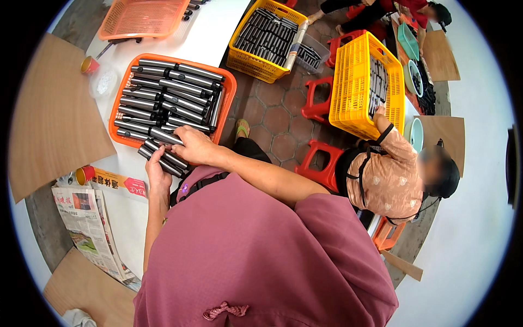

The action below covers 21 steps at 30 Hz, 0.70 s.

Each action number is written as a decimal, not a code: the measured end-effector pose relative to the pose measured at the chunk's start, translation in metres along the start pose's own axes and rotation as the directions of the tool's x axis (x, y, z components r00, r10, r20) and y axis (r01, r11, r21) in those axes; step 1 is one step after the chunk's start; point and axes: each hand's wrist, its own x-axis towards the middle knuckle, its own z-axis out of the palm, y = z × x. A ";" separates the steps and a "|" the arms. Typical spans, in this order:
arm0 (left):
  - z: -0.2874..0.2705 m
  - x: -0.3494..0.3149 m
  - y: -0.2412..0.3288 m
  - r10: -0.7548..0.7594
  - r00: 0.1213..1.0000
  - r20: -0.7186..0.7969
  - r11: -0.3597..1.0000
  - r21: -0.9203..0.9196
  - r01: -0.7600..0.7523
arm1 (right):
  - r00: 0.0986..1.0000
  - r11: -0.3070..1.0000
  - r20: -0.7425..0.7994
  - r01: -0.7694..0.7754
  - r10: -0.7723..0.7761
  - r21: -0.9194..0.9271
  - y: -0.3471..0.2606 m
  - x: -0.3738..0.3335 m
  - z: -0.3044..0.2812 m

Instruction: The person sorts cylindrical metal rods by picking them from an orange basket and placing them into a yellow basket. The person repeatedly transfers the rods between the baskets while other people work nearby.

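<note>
An orange basket [231, 87] on the white table holds rows of shiny silver-and-black metal tubes [185, 101]. At its near edge, my left hand [158, 173] is closed round a small bundle of the same tubes [170, 159], holding them tilted in front of my body. My right hand [195, 146] curls over the end of one tube [165, 135] between the basket and the bundle. The right fingertips are partly hidden, and the bundle's right end disappears behind that hand.
Newspapers [87, 229] and an orange-yellow box [117, 182] lie left. Another orange basket [143, 19] stands beyond. Yellow crates [253, 68] [348, 87] of tubes and red stools [321, 163] occupy the right side. A co-worker [387, 169] reaches into the nearer crate; another person [419, 16] is farther back.
</note>
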 end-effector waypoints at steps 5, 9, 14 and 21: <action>0.002 -0.002 0.001 0.050 0.998 -0.031 0.998 0.041 -0.048 | 0.999 1.000 0.028 0.030 -0.030 0.005 -0.003 -0.001 0.001; 0.006 -0.007 0.005 0.039 0.999 -0.005 0.997 0.064 -0.038 | 0.999 0.999 0.031 0.033 -0.033 0.019 -0.002 0.000 0.002; 0.007 -0.010 0.004 0.047 0.998 0.043 0.995 0.086 -0.051 | 0.994 0.995 -0.104 0.033 -0.023 0.098 -0.006 -0.001 -0.005; 0.011 -0.014 -0.001 0.109 0.994 0.015 0.986 0.125 -0.110 | 0.876 0.949 -0.477 0.087 0.072 0.304 0.015 0.020 -0.044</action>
